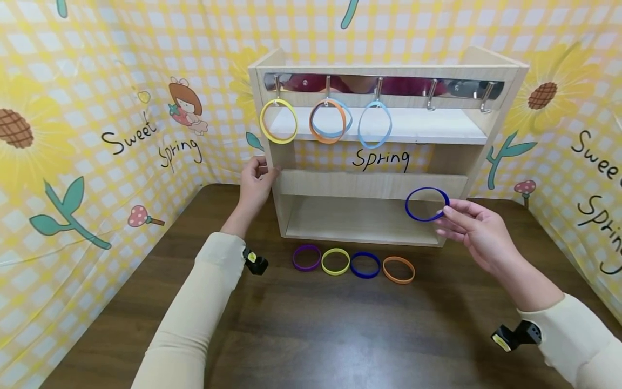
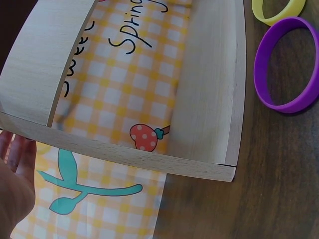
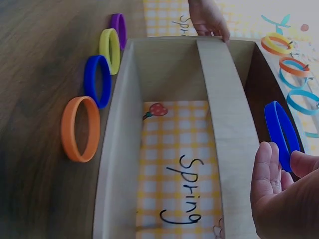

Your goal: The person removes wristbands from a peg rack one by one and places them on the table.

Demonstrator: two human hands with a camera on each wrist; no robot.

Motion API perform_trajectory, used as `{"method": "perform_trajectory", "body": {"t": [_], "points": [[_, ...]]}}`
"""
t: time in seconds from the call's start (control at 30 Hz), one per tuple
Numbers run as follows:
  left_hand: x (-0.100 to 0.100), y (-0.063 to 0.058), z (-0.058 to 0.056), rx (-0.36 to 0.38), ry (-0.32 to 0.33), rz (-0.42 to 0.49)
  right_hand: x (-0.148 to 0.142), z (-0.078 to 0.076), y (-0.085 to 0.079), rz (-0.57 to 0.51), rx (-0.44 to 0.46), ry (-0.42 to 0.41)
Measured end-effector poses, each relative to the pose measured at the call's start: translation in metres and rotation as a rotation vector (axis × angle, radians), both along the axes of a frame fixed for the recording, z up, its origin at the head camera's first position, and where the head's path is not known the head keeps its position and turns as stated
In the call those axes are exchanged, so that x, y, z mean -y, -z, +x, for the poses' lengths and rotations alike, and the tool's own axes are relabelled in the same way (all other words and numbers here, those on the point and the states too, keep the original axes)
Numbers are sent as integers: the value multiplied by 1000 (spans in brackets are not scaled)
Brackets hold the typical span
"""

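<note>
My right hand (image 1: 466,221) pinches a dark blue ring (image 1: 426,188) by its edge, upright, in front of the right end of a wooden rack (image 1: 369,183). In the right wrist view the ring (image 3: 279,127) stands beside the rack's middle slat (image 3: 219,99), held by my right hand (image 3: 279,189). My left hand (image 1: 255,181) grips the rack's left side panel; its fingers (image 3: 209,20) curl over the edge. A yellow ring (image 1: 278,142), an orange one (image 1: 328,141) with a light blue one, and another light blue ring (image 1: 374,146) hang from the hooks.
Two hooks (image 1: 430,100) at the right of the metal rail are bare. A purple ring (image 3: 118,27), a yellow ring (image 3: 107,50), a blue ring (image 3: 92,74) and an orange ring (image 3: 75,144) lie in a row on the dark table (image 1: 311,335) before the rack. Yellow checked cloth walls surround the table.
</note>
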State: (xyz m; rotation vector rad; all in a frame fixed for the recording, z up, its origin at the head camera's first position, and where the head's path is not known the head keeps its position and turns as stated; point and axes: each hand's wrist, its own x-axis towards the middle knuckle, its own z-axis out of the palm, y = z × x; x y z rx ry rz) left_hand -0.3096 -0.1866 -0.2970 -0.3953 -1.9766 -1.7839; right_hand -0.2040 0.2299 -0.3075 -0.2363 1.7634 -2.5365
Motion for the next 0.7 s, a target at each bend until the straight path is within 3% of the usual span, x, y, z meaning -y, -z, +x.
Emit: {"method": "perform_trajectory", "body": {"t": [0.7], "points": [[-1,-1,2,11,1,-4,-32,4,40,85,62,-15]]}}
